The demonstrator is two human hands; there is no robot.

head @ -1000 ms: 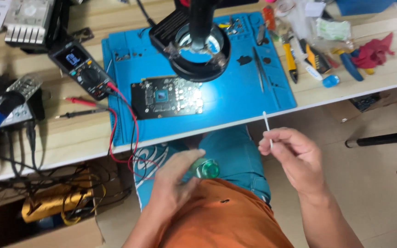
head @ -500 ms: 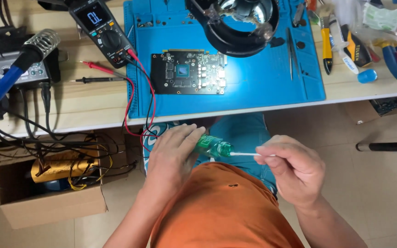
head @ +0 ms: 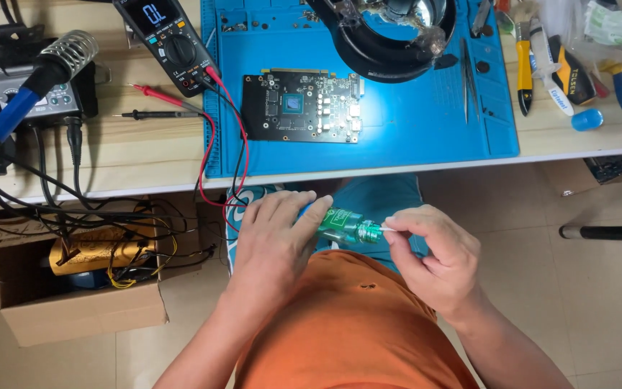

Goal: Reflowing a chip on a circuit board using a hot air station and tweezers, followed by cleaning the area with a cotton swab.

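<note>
Change: the swab, held up in the air beside the lap a second ago, is now brought to the mouth of the small green bottle (head: 345,225), which has been drawn out from under the palm into plain view
Meaning: the swab tip appears to be dipped, so wetting it is judged to be under way
Left hand (head: 273,241): fingers wrapped together round the bottle body, held over the lap below the desk edge
Right hand (head: 437,252): thumb and forefinger pinched on the thin white swab (head: 386,229) (most of it hidden)
Around: circuit board (head: 302,106) lies on the blue mat (head: 426,122), under the ring magnifier lamp (head: 390,32); multimeter (head: 163,39) and its red and black leads (head: 228,155) trail off the desk edge just beside the left hand
In the way: nothing is seen between bottle and swab
</note>
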